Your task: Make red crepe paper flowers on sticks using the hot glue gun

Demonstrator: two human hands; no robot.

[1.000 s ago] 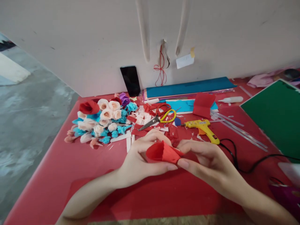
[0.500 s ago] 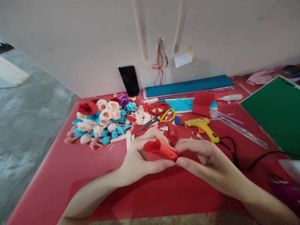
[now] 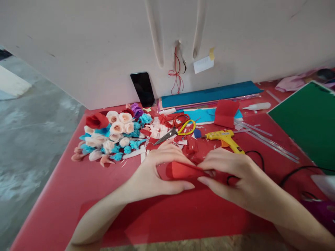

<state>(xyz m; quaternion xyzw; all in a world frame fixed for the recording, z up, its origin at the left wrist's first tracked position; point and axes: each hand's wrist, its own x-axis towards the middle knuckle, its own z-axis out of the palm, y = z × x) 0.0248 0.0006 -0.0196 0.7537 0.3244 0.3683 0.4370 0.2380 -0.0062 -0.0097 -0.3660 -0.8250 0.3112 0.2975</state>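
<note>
A piece of red crepe paper (image 3: 184,170), partly curled, is held up between both hands over the front of the table. My left hand (image 3: 157,172) curves round it: its fingers lie along the far side, while the thumb stands a little apart below. My right hand (image 3: 230,174) pinches the paper's right end at the fingertips. That end is partly hidden by the fingers. Just beyond my left hand lie scissors (image 3: 171,133) with red and yellow handles. A yellow glue gun (image 3: 225,137) rests beyond my right hand.
Paper flowers (image 3: 115,130) are heaped at the left, beside paper scraps (image 3: 159,129). A phone (image 3: 143,90) leans on the wall. Folded red paper (image 3: 226,113), clear glue sticks (image 3: 269,143), a white bottle (image 3: 258,106) and a green board (image 3: 307,125) lie rightward. A black cord (image 3: 295,172) crosses the right side.
The red paper has turned, so its curled upper edge no longer faces me. My left thumb has moved off the paper and away from my right thumb. My right fingers have shifted slightly.
</note>
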